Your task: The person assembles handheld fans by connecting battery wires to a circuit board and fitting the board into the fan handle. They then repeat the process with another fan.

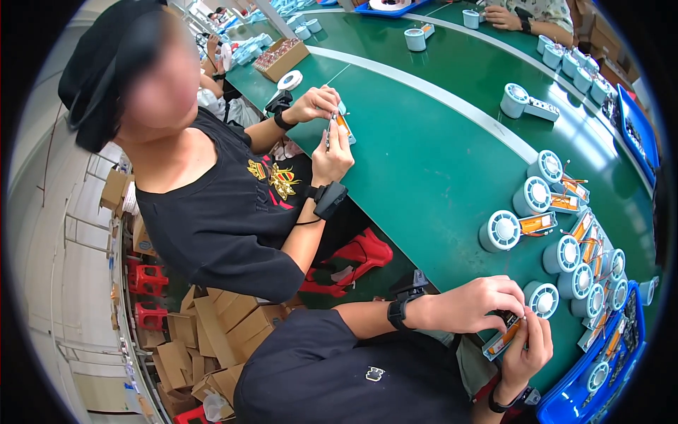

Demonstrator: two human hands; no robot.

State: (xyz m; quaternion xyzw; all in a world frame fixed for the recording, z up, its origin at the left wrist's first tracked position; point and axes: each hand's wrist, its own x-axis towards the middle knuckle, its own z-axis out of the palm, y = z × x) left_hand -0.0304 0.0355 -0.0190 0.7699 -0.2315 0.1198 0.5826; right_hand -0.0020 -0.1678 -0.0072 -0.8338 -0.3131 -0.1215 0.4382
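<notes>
At the near table edge, my left hand point(474, 305) and my right hand point(526, 350) close together over a half-open handheld fan. Its light-blue round head point(542, 300) lies beyond my fingers, and an orange battery point(503, 339) shows in its open handle. My left fingers are bent down onto the handle beside a small dark part point(507, 316). With thumb and fingertips, my right hand pinches the handle's upper end, near a small white piece. Fingers partly hide what exactly is gripped there.
Several similar fans point(562, 253) with open handles crowd the green table point(431, 169) on the right. A blue tray point(590, 396) with parts stands at the near right. To my left, a co-worker's hands point(328, 141) work on another unit. Cardboard boxes point(226, 325) and a red stool point(357, 258) stand below.
</notes>
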